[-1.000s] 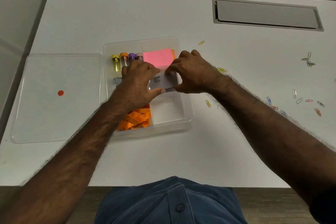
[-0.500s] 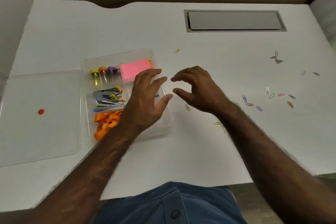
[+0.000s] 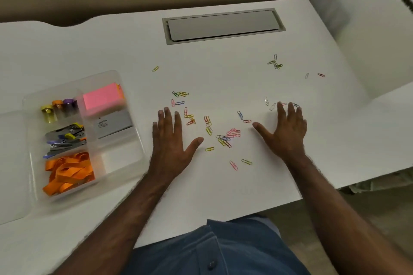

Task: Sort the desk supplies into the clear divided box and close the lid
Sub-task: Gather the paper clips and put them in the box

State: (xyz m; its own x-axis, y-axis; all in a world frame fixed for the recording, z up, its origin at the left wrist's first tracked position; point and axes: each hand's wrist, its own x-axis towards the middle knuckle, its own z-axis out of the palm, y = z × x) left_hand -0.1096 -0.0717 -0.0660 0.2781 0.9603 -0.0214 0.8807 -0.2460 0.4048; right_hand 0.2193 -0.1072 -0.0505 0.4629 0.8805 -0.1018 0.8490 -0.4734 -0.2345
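Colourful paper clips [image 3: 232, 133] lie between two flat, spread, empty hands: left hand [image 3: 173, 140] at nine o'clock, right hand [image 3: 287, 129] at three.

The lid [image 3: 9, 163] runs off the left edge, blurred.

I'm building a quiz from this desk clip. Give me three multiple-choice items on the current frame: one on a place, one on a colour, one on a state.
1. Where do most paper clips lie?
A. in the box
B. on the desk between the hands
C. on the lid

2. What colour are the bands in the box's near-left compartment?
A. orange
B. green
C. black

3. How is the left hand?
A. gripping a stapler
B. pinching a clip
C. open and flat, fingers spread

Key: 1 B, clips scatter on the white desk left of the right hand; 2 A, they show bright orange; 3 C, its fingers are straight, holding nothing.
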